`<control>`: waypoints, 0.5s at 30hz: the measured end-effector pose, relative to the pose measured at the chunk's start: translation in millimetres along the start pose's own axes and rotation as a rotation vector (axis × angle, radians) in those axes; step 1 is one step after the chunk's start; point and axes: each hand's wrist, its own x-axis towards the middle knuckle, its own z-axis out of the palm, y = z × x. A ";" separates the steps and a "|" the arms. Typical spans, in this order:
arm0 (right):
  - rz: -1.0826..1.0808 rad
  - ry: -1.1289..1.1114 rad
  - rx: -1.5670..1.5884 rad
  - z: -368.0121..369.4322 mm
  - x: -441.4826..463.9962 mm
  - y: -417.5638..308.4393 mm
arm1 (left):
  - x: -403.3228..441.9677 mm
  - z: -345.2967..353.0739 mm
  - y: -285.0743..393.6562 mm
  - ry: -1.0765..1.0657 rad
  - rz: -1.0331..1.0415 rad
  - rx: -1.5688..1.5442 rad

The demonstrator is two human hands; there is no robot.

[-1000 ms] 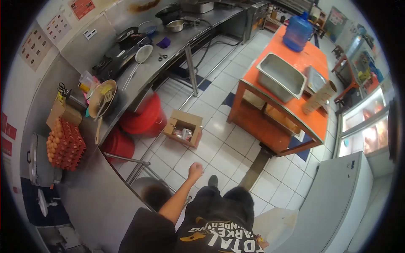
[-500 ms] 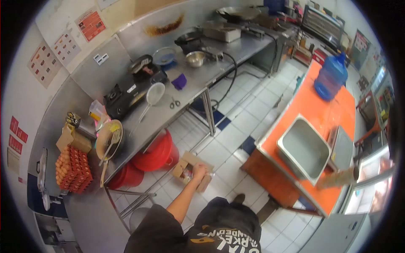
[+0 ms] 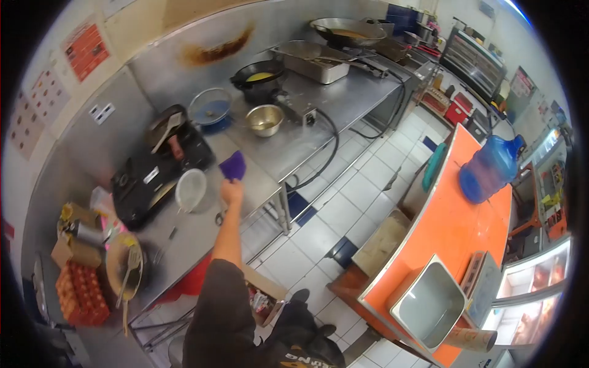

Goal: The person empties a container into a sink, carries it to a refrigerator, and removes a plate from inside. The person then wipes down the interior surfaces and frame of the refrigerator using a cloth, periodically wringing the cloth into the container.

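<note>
the left hand (image 3: 232, 192) has gone from the floor box (image 3: 267, 281) to the purple cloth (image 3: 233, 166), left of centre, making that the thing at hand; whether its fingers grip i cannot tell. the right hand is unseen. the red poster (image 3: 86, 50), upper left, is unreadable.

White-tiled floor (image 3: 365, 184) | orange-topped table (image 3: 417, 245) | steel counter (image 3: 264, 159) | brown-stained steel wall (image 3: 184, 86)

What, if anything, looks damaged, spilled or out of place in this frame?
A brown, scorch-like stain marks the metal wall panel behind the counter, odd against the plain grey around it; burn or rust, I can't tell. Near the left hand, at the purple item, I see no spill.
</note>
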 end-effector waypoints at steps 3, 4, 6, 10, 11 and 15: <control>-0.029 0.105 0.143 -34.1 -26.0 6.8 | 34.8 34.7 -10.5 -0.098 -0.166 0.161; -0.044 0.152 0.210 -54.4 -37.9 13.1 | 43.4 47.9 -22.0 -0.085 -0.157 0.273; -0.089 0.244 0.388 -109.6 -66.8 38.6 | 50.4 40.7 -26.2 -0.128 -0.082 0.211; -0.202 0.339 0.774 -213.2 -105.2 121.4 | 79.9 39.5 -31.8 -0.017 0.376 0.268; -0.200 0.322 0.878 -250.0 -101.5 157.0 | 74.1 28.8 -22.2 0.171 0.555 0.066; -0.167 0.654 1.068 -203.8 -135.6 166.9 | 7.5 -38.5 77.0 0.067 0.446 -0.339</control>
